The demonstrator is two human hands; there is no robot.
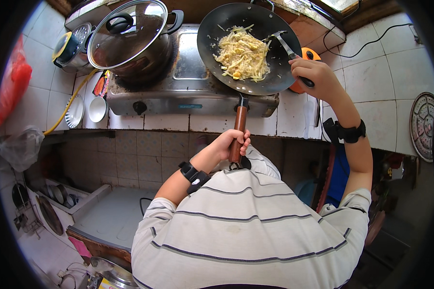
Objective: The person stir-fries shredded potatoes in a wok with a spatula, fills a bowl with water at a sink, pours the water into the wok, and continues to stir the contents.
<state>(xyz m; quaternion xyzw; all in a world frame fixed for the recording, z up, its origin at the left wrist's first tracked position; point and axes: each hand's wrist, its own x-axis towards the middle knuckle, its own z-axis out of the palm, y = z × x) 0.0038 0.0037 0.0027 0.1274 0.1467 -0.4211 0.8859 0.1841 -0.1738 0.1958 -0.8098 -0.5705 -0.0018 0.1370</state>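
A dark wok [211, 47] sits on the right side of a steel gas stove [188, 95]. My left hand [235, 142] is closed around its brown wooden handle [240, 117]. My right hand [313, 77] grips the black handle of a metal spatula [284, 43], whose head rests at the right edge of the food. Pale shredded food with yellow bits [242, 54] is heaped in the wok's middle, with small scraps scattered around it. On the stove's left side stands a large pot with a glass lid [141, 43].
Left of the stove are a small white bowl [98, 109], a fluted dish [75, 112] and a yellow hose [70, 101]. A red plastic bag [12, 83] hangs at far left. An orange object [311, 54] stands behind my right hand. A perforated steamer plate [424, 126] is at the right wall.
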